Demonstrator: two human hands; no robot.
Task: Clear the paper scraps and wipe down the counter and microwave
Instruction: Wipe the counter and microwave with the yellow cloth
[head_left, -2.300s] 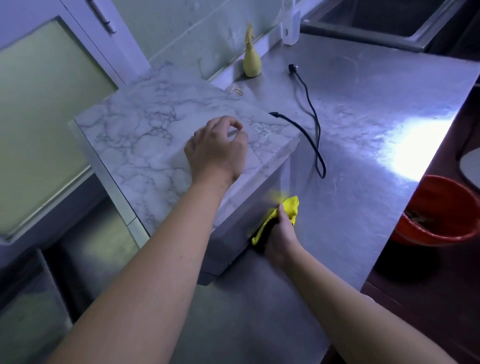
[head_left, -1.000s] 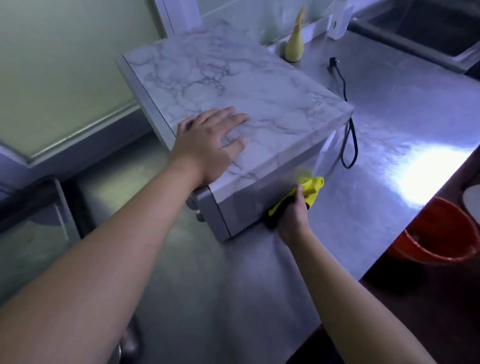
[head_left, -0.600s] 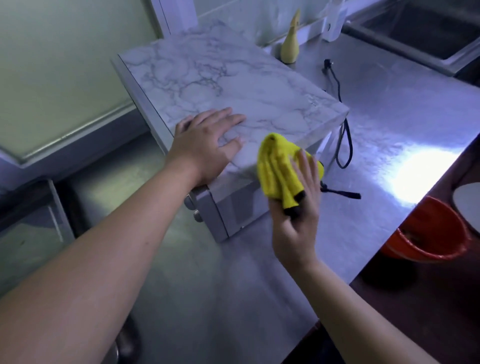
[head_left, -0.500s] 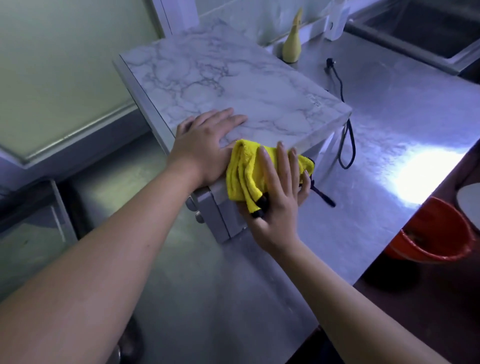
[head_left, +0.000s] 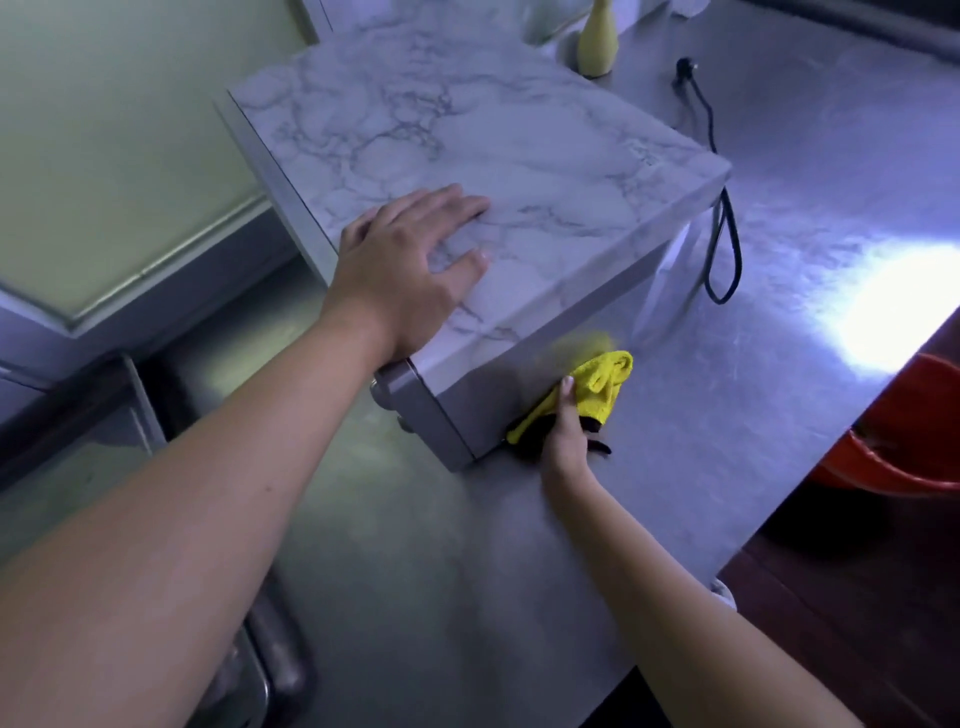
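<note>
Single head view, looking steeply down, close over counter (head_left: 779, 395)

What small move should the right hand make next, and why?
Probably sweep the yellow cloth further along the microwave side panel: the right hand presses it low against that side, while the left hand lies flat on top, bracing.

A marble-patterned microwave (head_left: 467, 156) sits mid-frame on the steel desk (head_left: 779, 389); a bunched yellow cloth (head_left: 605, 384) presses its lower side.
</note>
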